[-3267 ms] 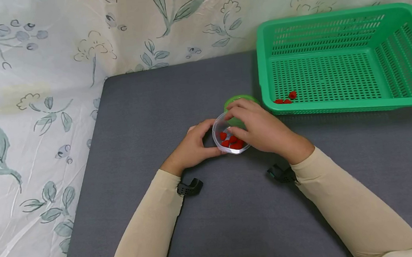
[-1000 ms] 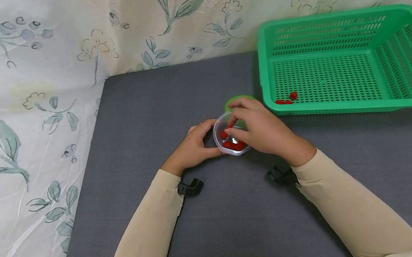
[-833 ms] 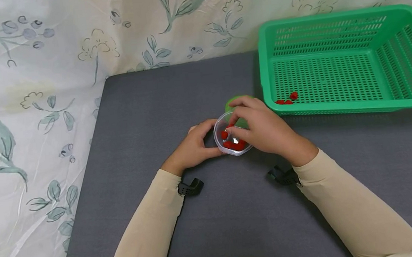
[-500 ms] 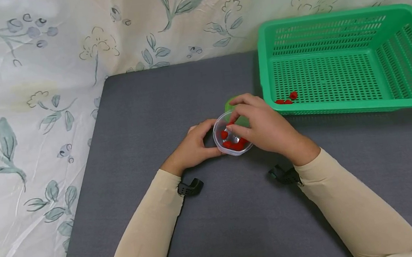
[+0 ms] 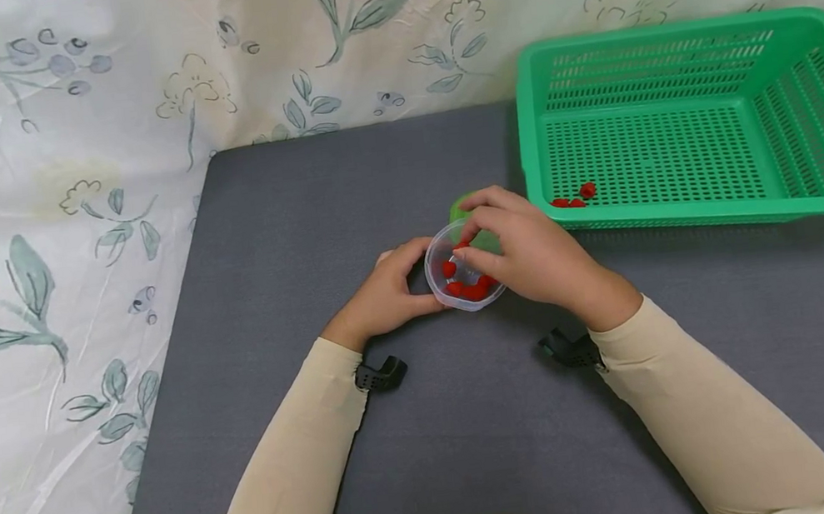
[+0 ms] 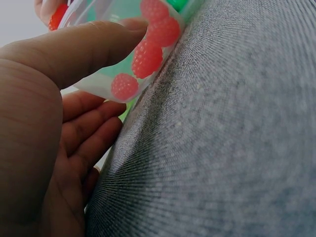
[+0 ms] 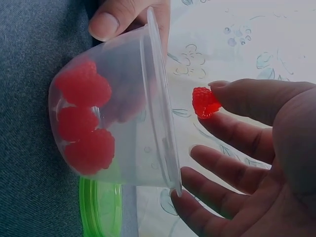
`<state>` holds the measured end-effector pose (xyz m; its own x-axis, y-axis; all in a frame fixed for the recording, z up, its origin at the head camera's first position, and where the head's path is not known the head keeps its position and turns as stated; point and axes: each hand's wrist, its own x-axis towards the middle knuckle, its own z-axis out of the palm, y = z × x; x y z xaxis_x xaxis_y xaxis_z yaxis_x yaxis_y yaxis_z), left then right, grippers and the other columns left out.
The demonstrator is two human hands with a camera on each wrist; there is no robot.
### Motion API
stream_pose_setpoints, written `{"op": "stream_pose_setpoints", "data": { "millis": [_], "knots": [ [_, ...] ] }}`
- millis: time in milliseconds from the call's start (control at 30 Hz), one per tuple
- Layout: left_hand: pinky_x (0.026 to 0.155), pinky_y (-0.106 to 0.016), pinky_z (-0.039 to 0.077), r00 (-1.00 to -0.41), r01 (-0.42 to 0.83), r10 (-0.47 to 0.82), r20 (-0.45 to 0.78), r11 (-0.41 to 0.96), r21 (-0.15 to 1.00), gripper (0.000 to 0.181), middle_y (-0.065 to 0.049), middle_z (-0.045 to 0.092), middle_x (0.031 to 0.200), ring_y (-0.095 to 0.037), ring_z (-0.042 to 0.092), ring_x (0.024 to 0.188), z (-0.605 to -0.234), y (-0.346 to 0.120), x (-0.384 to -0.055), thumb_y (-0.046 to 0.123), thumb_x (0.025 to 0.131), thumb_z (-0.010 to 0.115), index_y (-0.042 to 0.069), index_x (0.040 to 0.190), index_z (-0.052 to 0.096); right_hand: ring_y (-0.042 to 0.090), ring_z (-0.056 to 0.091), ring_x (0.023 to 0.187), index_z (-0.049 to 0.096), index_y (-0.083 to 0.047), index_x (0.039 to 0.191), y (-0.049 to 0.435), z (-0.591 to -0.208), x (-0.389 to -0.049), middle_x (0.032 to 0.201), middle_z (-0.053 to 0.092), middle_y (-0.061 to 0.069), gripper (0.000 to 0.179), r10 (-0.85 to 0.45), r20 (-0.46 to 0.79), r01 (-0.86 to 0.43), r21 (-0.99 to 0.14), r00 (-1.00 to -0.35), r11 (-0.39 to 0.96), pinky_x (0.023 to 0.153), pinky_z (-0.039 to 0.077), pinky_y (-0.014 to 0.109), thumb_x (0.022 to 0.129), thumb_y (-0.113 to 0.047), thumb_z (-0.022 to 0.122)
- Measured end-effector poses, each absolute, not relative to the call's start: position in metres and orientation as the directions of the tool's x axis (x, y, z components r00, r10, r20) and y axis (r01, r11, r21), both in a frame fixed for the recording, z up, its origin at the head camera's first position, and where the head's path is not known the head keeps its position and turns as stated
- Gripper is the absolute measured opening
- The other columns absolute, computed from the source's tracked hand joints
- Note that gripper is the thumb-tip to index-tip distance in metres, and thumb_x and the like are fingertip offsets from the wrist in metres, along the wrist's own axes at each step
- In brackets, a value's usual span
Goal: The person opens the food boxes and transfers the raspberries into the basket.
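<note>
My left hand (image 5: pixel 389 293) holds a clear plastic tub (image 7: pixel 131 59) upright on the table, thumb on the near side and fingers on the far side. Several red raspberries (image 7: pixel 79 123) lie at the bottom of the tub. Between thumb and index finger, my right hand (image 5: pixel 536 256) pinches another raspberry (image 7: pixel 205 102) at the level of the tub's open rim. Its other fingers are spread, one fingertip right at the rim in the right wrist view. Behind the tub lies a green lid (image 7: pixel 101 207), partly covered by the right hand in the head view.
A large green slotted basket (image 5: pixel 679 214) stands at the back right of the grey table (image 5: pixel 287 220), with a few raspberries (image 5: pixel 588 190) in its near left corner. Floral cloth (image 5: pixel 359 45) hangs behind the table. Black wrist cameras (image 5: pixel 382 374) stick out from both sleeves.
My right hand has shifted slightly up and to the right, and a raspberry now shows between its fingertips. The left hand and tub have hardly moved.
</note>
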<state>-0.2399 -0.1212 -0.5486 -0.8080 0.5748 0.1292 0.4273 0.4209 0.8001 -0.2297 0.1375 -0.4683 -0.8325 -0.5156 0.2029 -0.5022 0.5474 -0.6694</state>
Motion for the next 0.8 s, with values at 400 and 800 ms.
{"op": "stream_pose_setpoints", "data": {
  "millis": [400, 800],
  "knots": [
    [0.117, -0.046, 0.027, -0.805, 0.434, 0.574, 0.152, 0.395, 0.810, 0.071, 0.003, 0.065, 0.145, -0.015, 0.057, 0.134, -0.555, -0.123, -0.243, 0.032, 0.090, 0.092, 0.014, 0.151, 0.061, 0.031, 0.054, 0.135, 0.073, -0.008, 0.098, 0.136, -0.470, -0.231, 0.144, 0.061, 0.013, 0.012, -0.523, 0.212, -0.520, -0.646, -0.826, 0.559, 0.097, 0.053, 0.047, 0.102, -0.017, 0.080],
    [0.116, -0.045, 0.026, -0.799, 0.453, 0.575, 0.176, 0.382, 0.805, 0.072, 0.008, 0.064, 0.145, -0.011, 0.056, 0.134, -0.566, -0.125, -0.248, 0.034, 0.089, 0.092, 0.017, 0.152, 0.060, 0.032, 0.051, 0.136, 0.073, -0.007, 0.095, 0.134, -0.474, -0.233, 0.140, 0.062, 0.013, 0.012, -0.533, 0.210, -0.527, -0.644, -0.819, 0.555, 0.103, 0.048, 0.047, 0.101, -0.015, 0.081]
  ]
}}
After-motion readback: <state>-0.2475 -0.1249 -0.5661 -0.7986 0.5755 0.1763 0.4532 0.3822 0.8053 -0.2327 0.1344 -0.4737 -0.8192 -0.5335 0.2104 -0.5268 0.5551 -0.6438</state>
